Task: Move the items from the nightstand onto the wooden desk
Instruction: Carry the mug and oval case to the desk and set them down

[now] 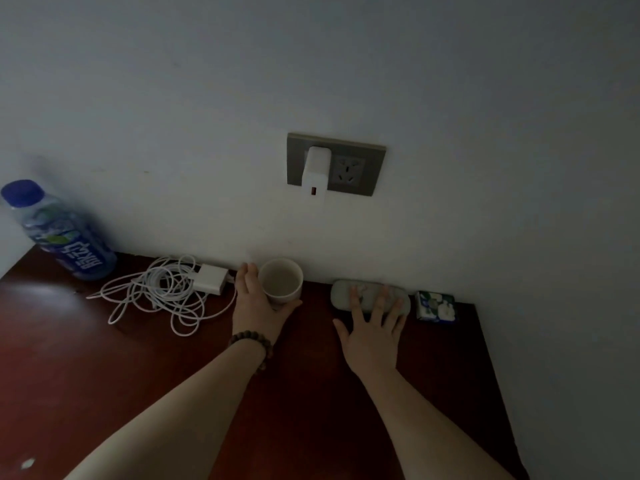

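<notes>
Clasping cup [281,281], left hand [253,306] half-curled

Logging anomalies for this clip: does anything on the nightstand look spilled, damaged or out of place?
Nothing looks spilled or broken. Only the white cable stands out: it sprawls in a loose tangle between the bottle and the cup that the left hand grips. The bottle's lean is probably wide-angle distortion.

Bare nightstand [318,327] is lying open between the left hand [254,306] and right hand [372,336] — and behind both wrists. A cable tangle [162,292] is crowding the left hand's outer side, a packet [434,306] is sitting near the right hand's, and the wall [311,237] is blocking ahead.
</notes>
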Available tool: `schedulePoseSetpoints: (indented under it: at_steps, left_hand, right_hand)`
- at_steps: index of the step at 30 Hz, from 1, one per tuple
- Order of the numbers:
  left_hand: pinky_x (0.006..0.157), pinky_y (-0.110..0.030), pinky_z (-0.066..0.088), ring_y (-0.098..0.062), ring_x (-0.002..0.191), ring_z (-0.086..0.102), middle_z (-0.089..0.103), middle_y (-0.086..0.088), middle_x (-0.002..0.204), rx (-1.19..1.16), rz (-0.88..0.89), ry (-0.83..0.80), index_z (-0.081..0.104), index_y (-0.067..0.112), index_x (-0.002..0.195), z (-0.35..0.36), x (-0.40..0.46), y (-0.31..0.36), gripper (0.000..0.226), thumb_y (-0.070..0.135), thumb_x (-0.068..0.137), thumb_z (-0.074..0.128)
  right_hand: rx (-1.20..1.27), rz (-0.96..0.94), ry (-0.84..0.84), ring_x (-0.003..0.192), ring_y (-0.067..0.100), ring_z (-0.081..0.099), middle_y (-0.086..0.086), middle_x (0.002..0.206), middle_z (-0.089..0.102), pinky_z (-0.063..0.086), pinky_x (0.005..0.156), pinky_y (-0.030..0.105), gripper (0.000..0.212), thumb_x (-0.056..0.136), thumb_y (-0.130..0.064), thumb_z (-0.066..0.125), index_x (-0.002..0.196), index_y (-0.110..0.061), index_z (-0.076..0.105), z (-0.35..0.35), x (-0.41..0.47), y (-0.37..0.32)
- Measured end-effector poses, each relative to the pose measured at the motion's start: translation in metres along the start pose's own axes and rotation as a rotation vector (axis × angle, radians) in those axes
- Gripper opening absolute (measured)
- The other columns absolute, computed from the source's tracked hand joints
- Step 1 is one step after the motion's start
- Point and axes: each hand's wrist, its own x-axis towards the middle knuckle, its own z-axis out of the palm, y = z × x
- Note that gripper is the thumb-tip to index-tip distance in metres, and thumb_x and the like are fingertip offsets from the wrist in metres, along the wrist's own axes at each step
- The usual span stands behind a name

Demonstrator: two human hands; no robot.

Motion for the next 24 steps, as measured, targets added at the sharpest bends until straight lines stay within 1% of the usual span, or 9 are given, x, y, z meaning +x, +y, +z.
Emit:
schedulePoseSetpoints:
  at_steps: [4, 7, 10, 12, 14, 16, 18, 22, 24]
  left_hand:
    - [0.109, -0.044, 0.033, -0.034, 0.139, 0.024, 0.017, -0.02, 0.152, 0.095, -0.004, -0.008, 0.017, -0.003, 0.145, -0.003, 0.0, 0.006, 0.115, 0.048, 0.064, 0.081]
    - [0.109, -0.046, 0.033, -0.037, 0.138, 0.025, 0.016, -0.022, 0.152, 0.146, 0.022, -0.015, 0.015, -0.003, 0.145, -0.005, 0.0, 0.007, 0.117, 0.052, 0.064, 0.08]
    - [0.112, -0.038, 0.025, -0.031, 0.143, 0.012, -0.002, -0.017, 0.157, 0.061, 0.0, -0.007, 0.002, 0.006, 0.149, -0.007, -0.005, 0.004, 0.127, 0.058, 0.061, 0.078]
    - [0.109, -0.03, 0.019, -0.022, 0.143, 0.008, -0.007, -0.011, 0.158, -0.031, -0.048, 0.036, -0.003, 0.01, 0.15, -0.007, -0.009, 0.001, 0.131, 0.062, 0.059, 0.076]
    - [0.108, -0.025, 0.016, -0.014, 0.142, 0.009, 0.0, -0.009, 0.159, -0.093, -0.069, 0.023, -0.001, 0.01, 0.15, -0.007, -0.012, -0.001, 0.128, 0.066, 0.06, 0.071]
    - [0.109, -0.024, 0.019, -0.016, 0.143, 0.016, 0.012, -0.009, 0.158, -0.112, -0.067, -0.013, 0.006, 0.009, 0.15, -0.007, -0.011, -0.002, 0.12, 0.064, 0.064, 0.068]
    - [0.109, -0.028, 0.025, -0.02, 0.141, 0.023, 0.02, -0.008, 0.156, -0.107, -0.07, -0.019, 0.011, 0.008, 0.15, -0.006, -0.009, -0.002, 0.112, 0.057, 0.069, 0.071]
    - [0.107, -0.027, 0.025, -0.021, 0.139, 0.027, 0.025, -0.007, 0.155, -0.109, -0.087, 0.002, 0.014, 0.011, 0.149, -0.005, -0.005, 0.001, 0.11, 0.054, 0.069, 0.074]
    - [0.108, -0.031, 0.028, -0.022, 0.139, 0.029, 0.027, -0.008, 0.154, -0.094, -0.084, 0.004, 0.015, 0.011, 0.149, -0.006, -0.003, 0.002, 0.11, 0.055, 0.068, 0.074]
  right_hand:
    - [0.005, 0.015, -0.011, 0.138, 0.046, -0.021, 0.021, 0.152, -0.024, -0.013, 0.112, 0.057, 0.068, 0.089, -0.067, 0.013, 0.141, -0.04, -0.022, -0.002, 0.0, -0.003]
    - [0.068, 0.115, 0.012, 0.141, 0.044, -0.015, 0.028, 0.153, -0.014, -0.009, 0.113, 0.055, 0.079, 0.087, -0.07, 0.015, 0.147, -0.029, -0.014, -0.007, 0.005, -0.007]
    - [0.103, 0.23, 0.019, 0.141, 0.041, -0.016, 0.029, 0.152, -0.017, -0.012, 0.113, 0.054, 0.105, 0.075, -0.084, 0.014, 0.149, -0.014, -0.009, -0.012, 0.011, -0.004]
    - [0.129, 0.263, 0.02, 0.141, 0.04, -0.018, 0.028, 0.151, -0.021, -0.013, 0.114, 0.053, 0.115, 0.067, -0.091, 0.016, 0.147, -0.014, -0.014, -0.015, 0.014, -0.001]
    - [0.163, 0.269, 0.018, 0.141, 0.04, -0.015, 0.026, 0.152, -0.02, -0.011, 0.114, 0.052, 0.116, 0.065, -0.092, 0.021, 0.148, -0.018, -0.014, -0.015, 0.015, -0.001]
    - [0.189, 0.265, 0.024, 0.142, 0.039, -0.012, 0.025, 0.153, -0.017, -0.006, 0.116, 0.052, 0.115, 0.066, -0.091, 0.027, 0.149, -0.02, -0.01, -0.015, 0.016, -0.001]
    - [0.198, 0.264, 0.027, 0.142, 0.039, -0.011, 0.025, 0.154, -0.015, -0.003, 0.117, 0.051, 0.112, 0.068, -0.089, 0.03, 0.149, -0.02, -0.006, -0.016, 0.015, 0.0]
    - [0.22, 0.258, 0.008, 0.142, 0.039, -0.013, 0.024, 0.154, -0.016, -0.001, 0.118, 0.048, 0.11, 0.071, -0.087, 0.032, 0.149, -0.02, -0.008, -0.013, 0.012, -0.003]
    - [0.235, 0.263, 0.005, 0.142, 0.039, -0.015, 0.024, 0.154, -0.018, -0.002, 0.118, 0.047, 0.11, 0.072, -0.086, 0.033, 0.149, -0.02, -0.009, -0.014, 0.012, -0.006]
